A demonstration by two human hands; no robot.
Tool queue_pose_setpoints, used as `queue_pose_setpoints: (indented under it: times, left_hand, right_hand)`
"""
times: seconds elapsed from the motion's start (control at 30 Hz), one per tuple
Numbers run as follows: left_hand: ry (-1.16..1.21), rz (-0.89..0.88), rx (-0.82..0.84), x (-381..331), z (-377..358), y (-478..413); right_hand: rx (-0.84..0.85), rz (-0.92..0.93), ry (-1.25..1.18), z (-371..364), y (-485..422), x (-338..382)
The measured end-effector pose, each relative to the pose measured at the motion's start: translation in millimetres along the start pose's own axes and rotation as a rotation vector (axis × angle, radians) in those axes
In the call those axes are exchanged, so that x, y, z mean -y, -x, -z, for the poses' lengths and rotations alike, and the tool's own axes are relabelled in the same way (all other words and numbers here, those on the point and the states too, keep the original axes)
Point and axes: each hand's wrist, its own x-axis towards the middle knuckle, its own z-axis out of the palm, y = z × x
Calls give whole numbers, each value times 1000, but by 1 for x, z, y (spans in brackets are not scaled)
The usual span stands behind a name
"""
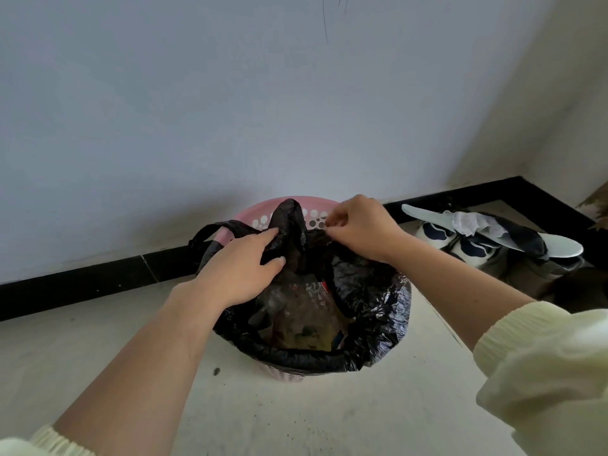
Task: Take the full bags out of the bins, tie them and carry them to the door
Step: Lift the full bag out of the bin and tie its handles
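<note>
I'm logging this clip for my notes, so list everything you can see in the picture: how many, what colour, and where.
bin: one, pink with holes, on the floor against the wall
black bag: one, lining the bin, far edge pulled up
rubbish: mixed heap, several colours, inside the black bag
shoes: two, white and navy, on the floor right of the bin
insoles: two, pale, lying across the shoes
skirting: one strip, black, along the foot of the wall
sleeves: two, cream, lower corners
left hand: gripping the raised bag fold
right hand: pinching the bag edge beside it
</note>
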Motion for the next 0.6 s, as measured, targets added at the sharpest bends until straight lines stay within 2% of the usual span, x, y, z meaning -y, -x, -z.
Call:
queue_pose_setpoints:
  times: [0.1, 0.23, 0.33, 0.4, 0.47, 0.53, 0.6]
  left_hand:
    - [-96, -49, -86, -15, 3, 6]
    - [-151, -142, -96, -45, 5, 17]
    - [-76, -199, 104, -64, -1, 25]
    - [4, -162, 308, -73, -6, 30]
    - [-64, -111, 469, -80, -11, 35]
    - [-172, -125, 551, -83, -16, 39]
    - [-198, -155, 558, -85, -19, 40]
  right_hand:
    - [-89, -109, 112, 15, 5, -2]
    - [47, -322, 207, 33, 15, -10]
    - [87, -442, 235, 45, 23, -13]
    - [99, -491, 238, 50, 31, -14]
    - [177, -547, 226, 52, 40, -15]
    - [283, -628, 171, 50, 49, -13]
    - [323, -653, 144, 45, 55, -14]
